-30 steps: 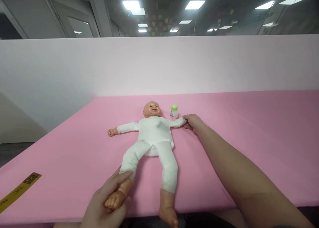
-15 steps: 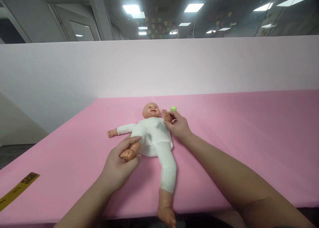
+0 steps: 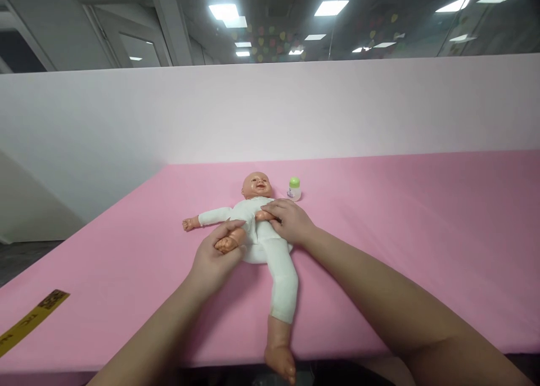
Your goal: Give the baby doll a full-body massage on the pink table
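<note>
A baby doll (image 3: 282,273) with a white cloth body lies on its back, its bald head (image 3: 257,184) toward the wall. My left hand (image 3: 219,254) is closed around one of its feet (image 3: 230,242), with that leg bent up toward the belly. Over the chest, my right hand (image 3: 290,220) grips the doll's forearm (image 3: 264,216), which is folded across the body; part of the arm is hidden under my fingers. The other arm (image 3: 214,216) stretches out to the left. The free leg's foot (image 3: 280,358) reaches the table's front edge.
A small bottle with a green cap (image 3: 294,189) stands beside the doll's head. The pink-covered table (image 3: 400,206) meets a white wall panel (image 3: 337,110) at the back. Yellow tape (image 3: 34,321) with printed marks is stuck at the front left.
My right hand has brought the doll's arm from beside its head down across the chest. My left hand has pushed the bent leg slightly forward and right. The bottle shows fully now.
</note>
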`<state>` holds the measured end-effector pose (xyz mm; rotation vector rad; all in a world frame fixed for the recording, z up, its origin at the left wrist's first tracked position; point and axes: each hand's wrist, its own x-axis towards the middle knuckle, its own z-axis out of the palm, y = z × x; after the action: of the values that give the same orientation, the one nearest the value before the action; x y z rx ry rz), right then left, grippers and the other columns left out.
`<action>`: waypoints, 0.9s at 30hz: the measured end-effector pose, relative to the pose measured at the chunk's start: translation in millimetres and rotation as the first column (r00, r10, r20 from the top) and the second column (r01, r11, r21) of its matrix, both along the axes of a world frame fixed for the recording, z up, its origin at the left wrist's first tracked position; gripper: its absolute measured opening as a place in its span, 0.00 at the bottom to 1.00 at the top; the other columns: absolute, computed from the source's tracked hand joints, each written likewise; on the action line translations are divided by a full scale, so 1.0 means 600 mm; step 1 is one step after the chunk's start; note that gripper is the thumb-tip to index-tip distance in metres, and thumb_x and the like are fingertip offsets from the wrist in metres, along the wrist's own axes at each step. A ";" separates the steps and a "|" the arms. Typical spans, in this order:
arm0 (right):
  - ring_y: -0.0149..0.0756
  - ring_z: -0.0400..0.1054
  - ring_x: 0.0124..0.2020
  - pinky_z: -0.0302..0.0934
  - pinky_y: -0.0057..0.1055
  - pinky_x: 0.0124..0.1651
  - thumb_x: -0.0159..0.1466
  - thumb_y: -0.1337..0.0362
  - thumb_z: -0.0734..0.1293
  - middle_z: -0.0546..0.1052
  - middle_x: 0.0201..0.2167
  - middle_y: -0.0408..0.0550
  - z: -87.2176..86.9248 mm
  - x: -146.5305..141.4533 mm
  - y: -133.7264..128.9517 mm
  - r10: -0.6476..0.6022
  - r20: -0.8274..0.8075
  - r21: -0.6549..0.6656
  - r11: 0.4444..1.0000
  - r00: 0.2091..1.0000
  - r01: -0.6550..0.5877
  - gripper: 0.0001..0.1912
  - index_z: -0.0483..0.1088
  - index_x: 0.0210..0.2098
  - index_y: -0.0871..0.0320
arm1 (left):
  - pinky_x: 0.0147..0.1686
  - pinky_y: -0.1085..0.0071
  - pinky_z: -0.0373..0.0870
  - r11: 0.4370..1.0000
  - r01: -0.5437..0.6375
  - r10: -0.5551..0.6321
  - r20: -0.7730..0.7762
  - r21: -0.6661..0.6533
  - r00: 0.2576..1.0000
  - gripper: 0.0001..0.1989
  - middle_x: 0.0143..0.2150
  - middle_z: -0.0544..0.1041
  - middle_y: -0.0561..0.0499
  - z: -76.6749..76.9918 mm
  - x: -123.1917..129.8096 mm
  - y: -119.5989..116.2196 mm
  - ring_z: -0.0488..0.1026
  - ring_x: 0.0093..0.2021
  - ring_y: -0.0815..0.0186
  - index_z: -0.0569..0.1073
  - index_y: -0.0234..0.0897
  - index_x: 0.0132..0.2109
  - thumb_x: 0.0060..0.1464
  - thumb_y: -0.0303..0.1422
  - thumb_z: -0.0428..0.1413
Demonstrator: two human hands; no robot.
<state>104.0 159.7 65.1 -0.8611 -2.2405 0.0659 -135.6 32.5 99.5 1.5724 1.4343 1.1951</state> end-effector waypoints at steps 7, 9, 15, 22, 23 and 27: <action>0.44 0.77 0.48 0.71 0.40 0.53 0.68 0.61 0.72 0.83 0.50 0.44 0.000 0.014 0.008 -0.133 -0.407 -0.326 0.945 0.904 -0.008 0.18 0.78 0.57 0.47 | 0.60 0.59 0.74 0.981 -0.024 0.063 -0.199 0.191 0.978 0.23 0.66 0.75 0.46 -0.006 -0.009 -0.106 0.73 0.65 0.49 0.79 0.43 0.58 0.55 0.36 0.62; 0.44 0.78 0.47 0.73 0.39 0.50 0.66 0.57 0.73 0.83 0.49 0.47 -0.009 0.033 0.035 -0.251 -0.571 -0.427 0.904 0.782 -0.021 0.20 0.77 0.56 0.52 | 0.61 0.59 0.75 0.970 -0.061 0.118 -0.237 0.234 0.964 0.23 0.65 0.76 0.45 -0.012 -0.018 -0.142 0.74 0.66 0.48 0.80 0.43 0.58 0.54 0.37 0.63; 0.39 0.79 0.41 0.76 0.32 0.39 0.65 0.57 0.73 0.82 0.47 0.50 -0.029 0.113 0.111 -0.647 -0.548 -0.770 0.638 0.531 -0.017 0.20 0.72 0.55 0.54 | 0.58 0.61 0.78 0.971 -0.068 0.156 -0.388 0.230 0.909 0.20 0.58 0.82 0.50 -0.035 -0.043 -0.215 0.80 0.58 0.50 0.82 0.50 0.56 0.55 0.39 0.65; 0.39 0.73 0.21 0.67 0.30 0.19 0.63 0.61 0.72 0.79 0.26 0.56 -0.022 0.160 0.130 -0.790 -0.245 -0.944 0.327 0.562 0.048 0.09 0.74 0.38 0.61 | 0.62 0.59 0.76 0.953 -0.048 0.168 -0.395 0.298 0.903 0.22 0.62 0.79 0.48 -0.083 -0.048 -0.225 0.77 0.63 0.49 0.81 0.49 0.58 0.56 0.38 0.66; 0.40 0.73 0.21 0.67 0.30 0.19 0.63 0.62 0.72 0.79 0.26 0.56 -0.020 0.160 0.129 -0.789 -0.236 -0.947 0.318 0.567 0.049 0.08 0.74 0.37 0.62 | 0.62 0.60 0.76 0.954 -0.033 0.154 -0.393 0.297 0.906 0.22 0.62 0.79 0.48 -0.085 -0.049 -0.223 0.77 0.63 0.49 0.81 0.49 0.58 0.56 0.38 0.66; 0.40 0.75 0.23 0.70 0.30 0.22 0.63 0.63 0.72 0.81 0.29 0.56 -0.018 0.151 0.121 -0.765 -0.305 -0.918 0.395 0.568 0.040 0.10 0.74 0.43 0.62 | 0.62 0.59 0.76 0.962 -0.057 0.155 -0.360 0.269 0.920 0.22 0.63 0.79 0.48 -0.076 -0.048 -0.214 0.76 0.64 0.49 0.81 0.48 0.59 0.57 0.38 0.65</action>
<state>194.8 232.2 54.6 -1.6048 -1.0116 1.1500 -164.2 -95.7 53.6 2.0106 1.6804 1.2214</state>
